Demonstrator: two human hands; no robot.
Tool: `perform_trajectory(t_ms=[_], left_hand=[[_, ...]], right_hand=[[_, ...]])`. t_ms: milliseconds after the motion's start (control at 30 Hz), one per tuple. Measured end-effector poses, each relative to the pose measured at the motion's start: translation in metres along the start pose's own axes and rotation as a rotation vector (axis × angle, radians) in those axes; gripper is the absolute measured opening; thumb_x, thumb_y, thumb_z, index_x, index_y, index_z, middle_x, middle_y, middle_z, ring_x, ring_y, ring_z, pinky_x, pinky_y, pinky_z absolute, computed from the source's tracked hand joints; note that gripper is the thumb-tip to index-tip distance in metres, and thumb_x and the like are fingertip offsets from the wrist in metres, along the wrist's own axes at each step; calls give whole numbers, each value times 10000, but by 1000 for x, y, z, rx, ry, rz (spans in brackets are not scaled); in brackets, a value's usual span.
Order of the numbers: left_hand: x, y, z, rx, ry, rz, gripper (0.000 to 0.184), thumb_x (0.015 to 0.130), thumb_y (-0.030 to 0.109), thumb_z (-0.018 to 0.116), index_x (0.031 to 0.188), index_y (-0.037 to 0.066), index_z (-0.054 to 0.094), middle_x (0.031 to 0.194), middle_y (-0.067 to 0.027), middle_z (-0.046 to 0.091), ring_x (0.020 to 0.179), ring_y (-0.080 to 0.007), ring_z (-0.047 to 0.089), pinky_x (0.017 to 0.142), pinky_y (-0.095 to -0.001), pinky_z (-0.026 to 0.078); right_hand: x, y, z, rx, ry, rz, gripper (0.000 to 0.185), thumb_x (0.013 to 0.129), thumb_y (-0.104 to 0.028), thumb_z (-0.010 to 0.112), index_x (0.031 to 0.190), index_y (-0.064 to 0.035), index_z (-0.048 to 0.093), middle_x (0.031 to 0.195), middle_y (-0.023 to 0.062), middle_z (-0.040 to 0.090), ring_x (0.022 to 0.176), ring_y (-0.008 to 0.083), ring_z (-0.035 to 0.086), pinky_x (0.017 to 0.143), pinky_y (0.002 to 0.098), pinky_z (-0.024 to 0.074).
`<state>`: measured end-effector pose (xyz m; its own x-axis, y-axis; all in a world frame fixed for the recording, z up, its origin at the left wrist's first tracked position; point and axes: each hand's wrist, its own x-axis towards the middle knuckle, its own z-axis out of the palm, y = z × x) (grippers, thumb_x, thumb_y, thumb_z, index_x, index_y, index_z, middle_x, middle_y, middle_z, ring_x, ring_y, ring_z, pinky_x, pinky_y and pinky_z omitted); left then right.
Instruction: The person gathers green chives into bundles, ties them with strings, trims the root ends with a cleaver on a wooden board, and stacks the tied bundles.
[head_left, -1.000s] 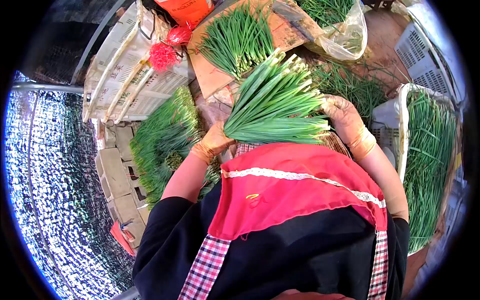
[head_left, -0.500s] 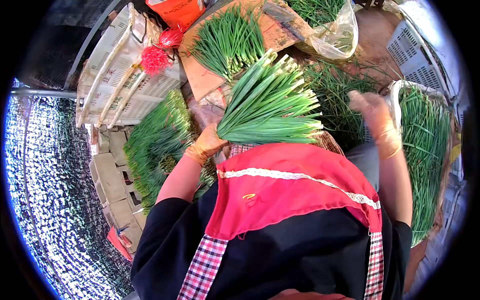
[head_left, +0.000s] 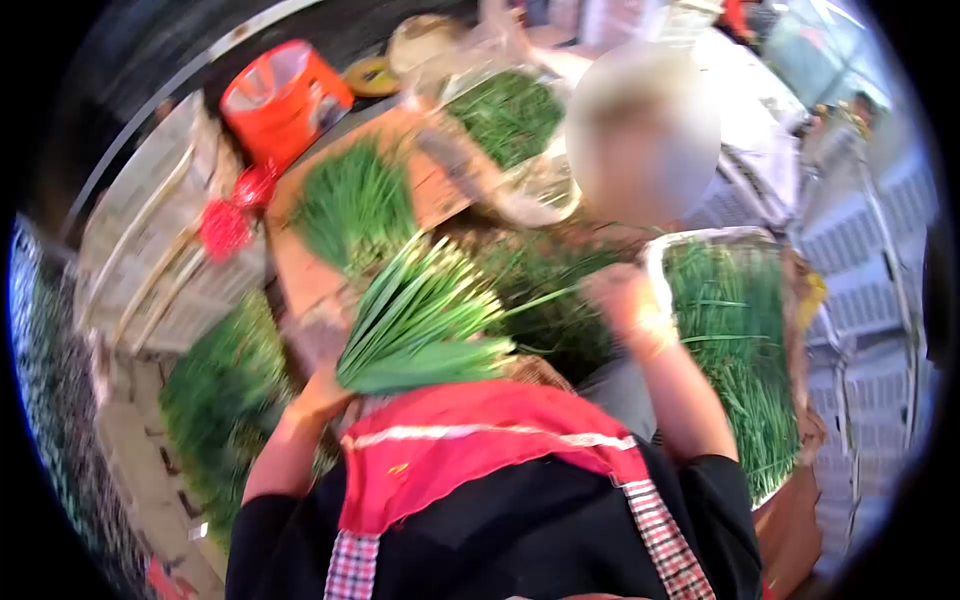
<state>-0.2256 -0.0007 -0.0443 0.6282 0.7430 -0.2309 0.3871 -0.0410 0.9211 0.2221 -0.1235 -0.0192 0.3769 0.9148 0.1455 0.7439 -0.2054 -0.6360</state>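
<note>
My left hand is closed around the leafy end of a large fanned bunch of garlic chives, held in front of my red apron. The pale cut ends point up and to the right. My right hand, smeared by motion, is closed on a single green chive stalk that stretches between it and the bunch. Beyond the held bunch, another pile of chives lies on an orange-brown board. Loose chives lie in a tangle under my right hand.
At right stands a lined crate full of chives. Stacked chives lie on the left, beside white plastic crates. An orange bucket and a bag of chives are at the back. A person is opposite.
The view has swung up and to the right, bringing a person into sight. My right hand has come nearer the bunch, and a stalk now runs to it. My left hand keeps its grip.
</note>
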Motion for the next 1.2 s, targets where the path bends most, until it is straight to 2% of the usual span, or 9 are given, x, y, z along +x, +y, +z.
perform_trajectory(t_ms=[67, 167, 333, 500, 700, 933, 1000, 1100, 1200], left_hand=[[-5, -11, -8, 105, -8, -132, 379, 812, 279, 642, 1086, 17, 621, 995, -116, 660, 898, -157, 589, 801, -303, 467], [-3, -1, -1, 28, -12, -28, 320, 791, 175, 632, 1051, -12, 619, 948, -101, 674, 859, -133, 588, 797, -288, 467], [-1, -4, -7, 54, -82, -74, 290, 767, 90, 640, 1033, -22, 616, 936, -79, 676, 844, -96, 578, 796, -272, 464], [-6, -9, -7, -49, 52, -24, 243, 762, 88, 668, 978, -13, 625, 914, -72, 673, 850, -101, 587, 787, -266, 467], [4, -16, -7, 482, 237, 177, 270, 780, 307, 616, 834, 43, 643, 758, -180, 627, 695, -364, 589, 608, -381, 469], [9, -57, -8, 298, 193, 105, 256, 734, 307, 651, 839, 75, 676, 732, -156, 640, 690, -313, 632, 622, -358, 482], [5, -45, -9, 371, 174, 54, 271, 720, 303, 668, 874, 79, 675, 758, -151, 648, 712, -301, 636, 645, -347, 489], [5, -40, -4, 169, 217, 55, 288, 707, 242, 682, 943, 77, 667, 833, -130, 669, 739, -257, 641, 684, -328, 492], [6, -40, -9, 345, 149, 52, 268, 709, 194, 683, 940, 59, 668, 832, -101, 679, 733, -206, 641, 692, -308, 492]], right_hand=[[18, -13, -40, -546, -204, 436, 286, 742, -329, 665, 856, -68, 689, 907, 168, 653, 852, 319, 628, 763, 435, 479], [21, -4, -17, -409, 43, 146, 413, 757, -267, 686, 1101, -49, 612, 1039, 177, 617, 998, 317, 585, 853, 405, 467], [25, -102, 41, 383, -235, -364, 234, 804, -160, 654, 987, -14, 649, 1102, 169, 597, 1056, 293, 545, 946, 355, 399], [17, -128, 67, 917, -697, 117, 423, 841, -83, 620, 1222, 24, 469, 1124, 124, 599, 1006, 168, 550, 904, 296, 415], [-2, -122, 73, 917, -589, 172, 330, 825, 4, 598, 1153, 25, 566, 1117, 71, 603, 972, 135, 556, 885, 260, 427], [-22, -120, 57, 1507, -450, 536, 204, 867, -28, 563, 1061, -1, 620, 1030, 100, 641, 935, 179, 603, 847, 287, 485], [-29, -83, 60, 1013, -310, 204, 146, 863, -46, 564, 966, -7, 660, 1041, 101, 641, 961, 177, 593, 898, 286, 442], [-25, -6, 54, 1011, -255, 430, 197, 832, -73, 608, 996, 33, 636, 1007, 95, 654, 961, 169, 587, 917, 302, 423], [-13, -13, 30, -555, -255, 353, 639, 704, -88, 718, 1291, -77, 465, 1303, 188, 471, 1159, 286, 502, 979, 353, 403]])
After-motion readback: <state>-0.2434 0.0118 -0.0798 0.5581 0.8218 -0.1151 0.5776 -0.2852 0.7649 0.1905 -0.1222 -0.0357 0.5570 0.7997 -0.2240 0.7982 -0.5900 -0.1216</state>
